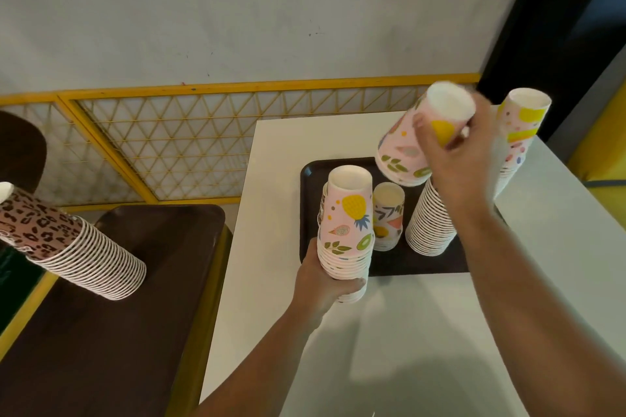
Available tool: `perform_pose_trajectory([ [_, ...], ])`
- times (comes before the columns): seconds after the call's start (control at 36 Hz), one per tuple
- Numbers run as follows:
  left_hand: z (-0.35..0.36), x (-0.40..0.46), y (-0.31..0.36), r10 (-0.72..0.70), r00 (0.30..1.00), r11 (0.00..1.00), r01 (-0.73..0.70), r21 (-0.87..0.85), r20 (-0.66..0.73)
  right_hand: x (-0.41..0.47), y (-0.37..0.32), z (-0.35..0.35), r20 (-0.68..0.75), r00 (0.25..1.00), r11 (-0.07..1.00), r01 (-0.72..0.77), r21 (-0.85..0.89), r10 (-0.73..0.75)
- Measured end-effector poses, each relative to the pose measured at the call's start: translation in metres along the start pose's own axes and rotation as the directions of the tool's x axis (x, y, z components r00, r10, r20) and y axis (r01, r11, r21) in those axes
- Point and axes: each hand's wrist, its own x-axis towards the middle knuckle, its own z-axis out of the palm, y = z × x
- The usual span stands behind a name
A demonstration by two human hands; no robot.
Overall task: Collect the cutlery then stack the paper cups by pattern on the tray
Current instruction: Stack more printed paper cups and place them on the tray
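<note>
White table [423, 332] is carrying a dark tray [416, 261]; the left hand [321, 284] is gripping a short fruit-print stack [345, 234] low, at its seven o'clock. Right hand [450, 152] is pinching a tilted cup [416, 145] near its base, at the tall stack's [430, 223] twelve o'clock — light, crushable paper, best held gently.

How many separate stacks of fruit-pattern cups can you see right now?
4, maybe more hidden: one in the left hand, a tall stack on the tray, a short stack between, one behind the right hand.

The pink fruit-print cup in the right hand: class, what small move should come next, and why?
Probably lower it squarely onto the tall stack on the dark tray. The right hand holds the pink fruit-print cup upside down and tilted just above that stack's top, so it is not yet seated. The left hand grips a shorter stack of the same print.
</note>
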Motion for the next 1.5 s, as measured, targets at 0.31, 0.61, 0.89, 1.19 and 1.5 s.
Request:
perform_pose_trajectory([
  [0.31, 0.002, 0.003, 0.000, -0.015, 1.000, 0.999, 0.015, -0.037, 0.004, -0.051, 0.074, 0.036, 0.313, 0.947, 0.985, -0.025, -0.169, 0.078],
  [0.61, 0.006, 0.006, -0.001, -0.009, 1.000, 1.000, 0.009, -0.016, 0.008, -0.062, 0.026, 0.020, 0.448, 0.889, 0.987, -0.143, 0.076, 0.095],
  [0.89, 0.014, 0.000, 0.001, -0.006, 0.999, 1.000, 0.007, -0.021, 0.035, -0.067, 0.005, 0.013, 0.548, 0.836, 0.992, -0.072, 0.106, 0.002],
  [1.19, 0.011, 0.000, -0.002, 0.010, 1.000, 1.000, -0.010, -0.001, 0.024, -0.052, -0.011, 0.006, 0.413, 0.910, 0.987, -0.037, 0.155, -0.031],
  [1.5, 0.008, 0.002, -0.005, -0.010, 1.000, 1.000, 0.010, -0.010, -0.003, -0.007, -0.024, -0.012, 0.061, 0.998, 0.947, -0.038, 0.319, 0.020],
])
